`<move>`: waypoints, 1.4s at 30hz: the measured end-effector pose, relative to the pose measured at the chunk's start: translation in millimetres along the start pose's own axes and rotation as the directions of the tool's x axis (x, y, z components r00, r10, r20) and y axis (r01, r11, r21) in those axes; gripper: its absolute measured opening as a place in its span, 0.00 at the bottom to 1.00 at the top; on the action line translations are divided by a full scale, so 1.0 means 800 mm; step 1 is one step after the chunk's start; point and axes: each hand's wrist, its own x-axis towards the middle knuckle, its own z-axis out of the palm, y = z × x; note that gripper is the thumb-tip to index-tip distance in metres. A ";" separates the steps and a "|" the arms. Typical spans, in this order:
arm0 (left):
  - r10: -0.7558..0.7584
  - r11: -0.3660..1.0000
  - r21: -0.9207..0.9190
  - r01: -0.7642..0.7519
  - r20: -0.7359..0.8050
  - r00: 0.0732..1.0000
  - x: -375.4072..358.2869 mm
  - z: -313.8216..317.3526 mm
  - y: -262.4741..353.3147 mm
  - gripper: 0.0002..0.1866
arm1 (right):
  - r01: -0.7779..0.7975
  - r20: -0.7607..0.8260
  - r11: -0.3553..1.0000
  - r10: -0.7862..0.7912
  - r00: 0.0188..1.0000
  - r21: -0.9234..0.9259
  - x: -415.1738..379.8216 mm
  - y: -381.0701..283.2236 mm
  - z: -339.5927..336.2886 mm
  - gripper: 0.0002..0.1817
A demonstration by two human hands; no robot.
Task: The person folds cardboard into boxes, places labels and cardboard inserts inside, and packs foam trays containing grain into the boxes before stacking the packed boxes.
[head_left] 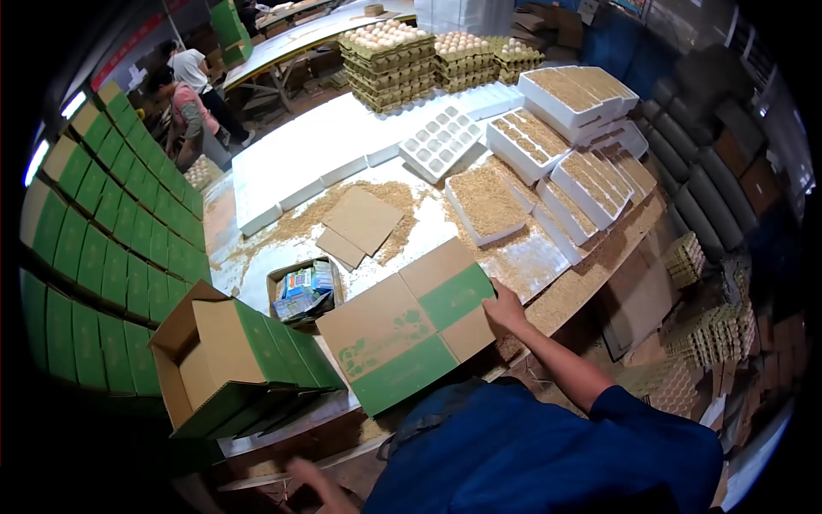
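Note:
A brown and green cardboard box with a printed plant pattern lies tilted at the table's front edge, close to my body. My right hand grips its right edge, the thumb on the near face and the other fingers partly hidden. Low in the view, below the table edge, my left hand is apart from the box and smeared by motion, so its fingers cannot be read. To the left stands an open-topped cardboard carton, with several folded green cartons leaning against it.
A small box of blue packets sits behind the box. Cardboard sheets lie on spilled husks. White foam trays filled with husks and stacked egg trays stand farther back. Green cartons form a wall at left; a co-worker stands beyond.

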 end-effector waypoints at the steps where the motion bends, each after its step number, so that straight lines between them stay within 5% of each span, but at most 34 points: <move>1: -0.153 0.975 -0.148 0.167 0.099 0.983 -0.031 0.055 -0.023 0.21 | -0.018 -0.011 0.999 0.019 1.000 0.047 -0.003 -0.013 0.003 0.22; 3: 0.045 0.972 -0.233 0.030 0.309 0.950 -0.091 0.118 0.030 0.23 | -0.003 -0.060 0.997 0.008 0.998 0.082 0.001 -0.027 0.013 0.17; 4: 0.250 0.968 -0.099 -0.230 0.339 0.907 -0.092 0.146 0.031 0.23 | 0.031 -0.085 0.999 -0.027 0.996 0.038 0.004 -0.029 0.020 0.15; 7: 0.208 0.974 -0.187 -0.131 0.489 0.847 -0.110 0.193 0.103 0.21 | 0.085 -0.176 0.995 -0.075 0.981 0.052 0.015 -0.004 0.042 0.12; 9: 0.163 0.971 0.066 -0.230 0.521 0.838 -0.090 0.201 0.100 0.17 | 0.033 -0.171 0.998 -0.023 0.985 0.060 0.020 0.002 0.038 0.13; 11: 0.343 0.930 -0.026 -0.365 0.416 0.842 -0.098 0.198 0.104 0.16 | -0.015 -0.162 0.997 0.027 0.986 0.079 0.024 0.006 0.038 0.14; 13: 0.457 0.883 -0.065 -0.466 0.349 0.818 -0.117 0.193 0.111 0.16 | 0.081 -0.353 0.988 -0.028 0.935 0.135 0.022 0.004 0.036 0.16; 17: 0.345 0.933 -0.004 -0.360 0.293 0.892 -0.155 0.170 0.161 0.18 | -0.008 -0.318 0.886 0.175 0.932 0.464 0.038 -0.022 -0.002 0.11; 19: 0.269 0.954 0.048 -0.296 0.303 0.914 -0.156 0.169 0.168 0.19 | 0.023 -0.290 0.824 0.173 0.941 0.566 0.053 -0.034 -0.031 0.09; 21: 0.338 0.931 0.098 -0.353 0.136 0.931 -0.140 0.174 0.166 0.18 | 0.131 -0.293 0.756 0.083 0.952 0.641 0.069 -0.037 -0.050 0.09; 22: 0.314 0.945 0.014 -0.328 0.252 0.915 -0.147 0.168 0.200 0.16 | 0.135 -0.297 0.757 0.081 0.951 0.640 0.075 -0.039 -0.056 0.09; 24: 0.485 0.742 -0.603 -0.293 0.180 0.856 -0.113 0.193 0.163 0.17 | 0.169 -0.210 0.596 0.000 0.978 0.785 0.087 -0.049 -0.069 0.11; 26: 0.415 0.840 -0.460 -0.289 0.200 0.888 -0.088 0.198 0.154 0.18 | 0.254 -0.266 0.504 -0.051 0.963 0.825 0.096 -0.061 -0.080 0.15; 28: 0.330 0.918 -0.293 -0.268 0.187 0.925 -0.083 0.191 0.149 0.20 | 0.036 -0.077 0.551 0.052 0.996 0.834 0.097 -0.060 -0.090 0.19; 29: 0.364 0.893 -0.376 -0.248 0.279 0.888 -0.090 0.183 0.163 0.23 | 0.190 -0.171 0.442 -0.083 0.982 0.876 0.100 -0.073 -0.100 0.23; 32: 0.530 0.688 -0.700 -0.192 0.303 0.792 -0.146 0.162 0.243 0.33 | 0.147 -0.101 0.493 -0.118 0.988 0.858 0.097 -0.104 -0.132 0.26; 38: 0.500 0.633 -0.763 -0.132 0.273 0.822 -0.181 0.152 0.303 0.44 | 0.042 -0.071 0.570 0.029 0.997 0.820 0.100 -0.129 -0.125 0.30; 42: 0.470 0.664 -0.735 -0.134 0.271 0.840 -0.190 0.137 0.328 0.21 | 0.020 -0.026 0.576 0.001 1.000 0.817 0.103 -0.124 -0.123 0.35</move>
